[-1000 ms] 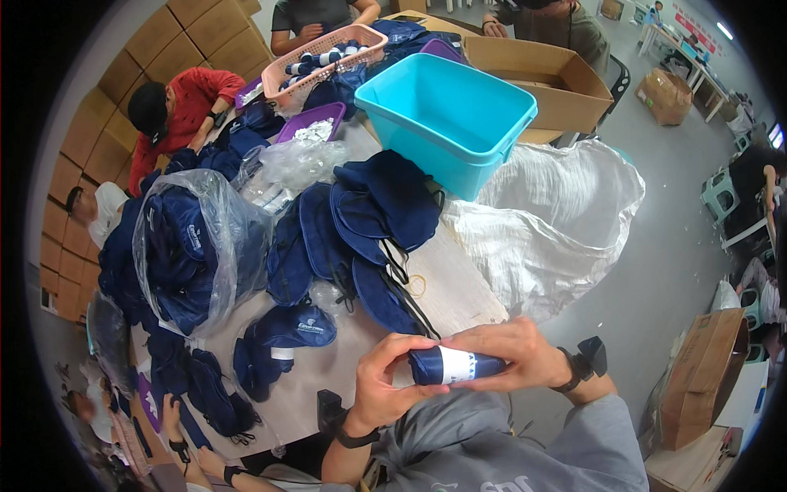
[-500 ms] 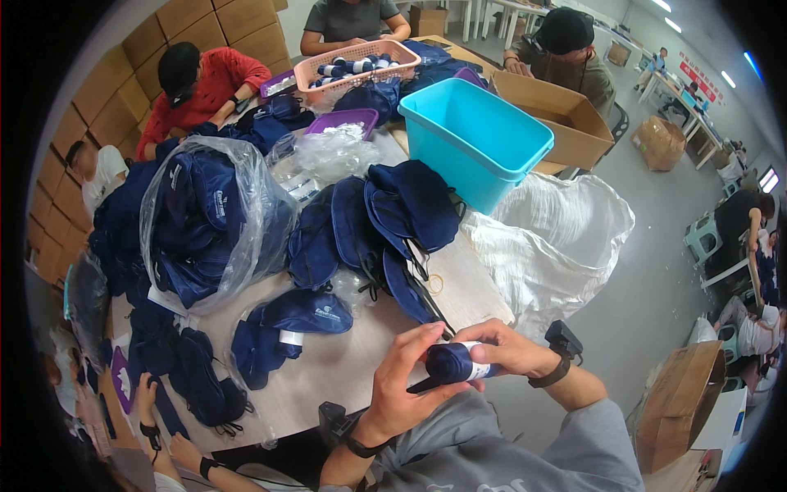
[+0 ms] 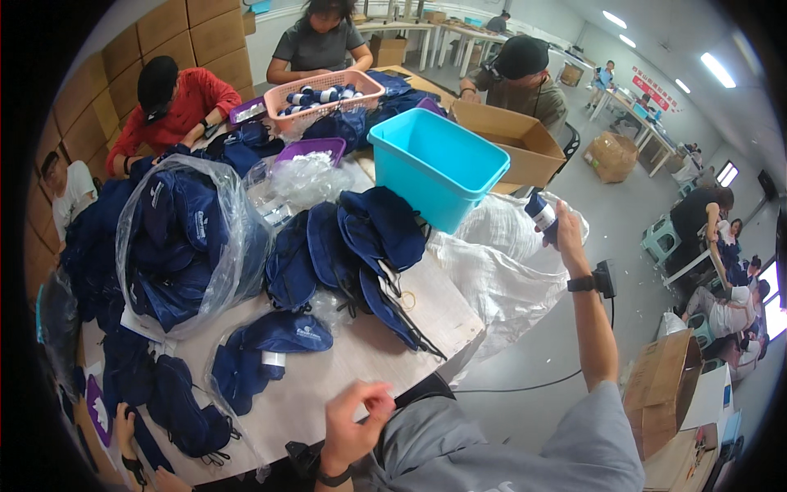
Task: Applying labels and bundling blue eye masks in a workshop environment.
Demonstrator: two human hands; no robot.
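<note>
My right hand (image 3: 566,237) is raised at arm's length on the right, closed around a rolled navy cloth (image 3: 539,211) with a white band. The roll is tilted in front of a white woven sack (image 3: 492,271). My left hand (image 3: 357,422) hovers over the table's front edge, its fingers curled in with nothing visible in them. Beyond it on the table (image 3: 410,320) lie several navy cloth hats (image 3: 361,234) with black cords. Another banded navy roll (image 3: 273,363) rests beside a navy hat with a white print (image 3: 299,332) to the left.
A turquoise bin (image 3: 438,168) stands at the far table edge, beside an open cardboard box (image 3: 512,143). A pink basket (image 3: 325,98) holds several banded rolls. A clear bag (image 3: 193,246) bulges with navy hats. Other people sit around the table; another person's hand (image 3: 125,430) is at lower left.
Both hands held the roll together above my lap; my right hand has carried it up and right toward the sack. My left hand has let go and moved slightly left. The view has shifted.
</note>
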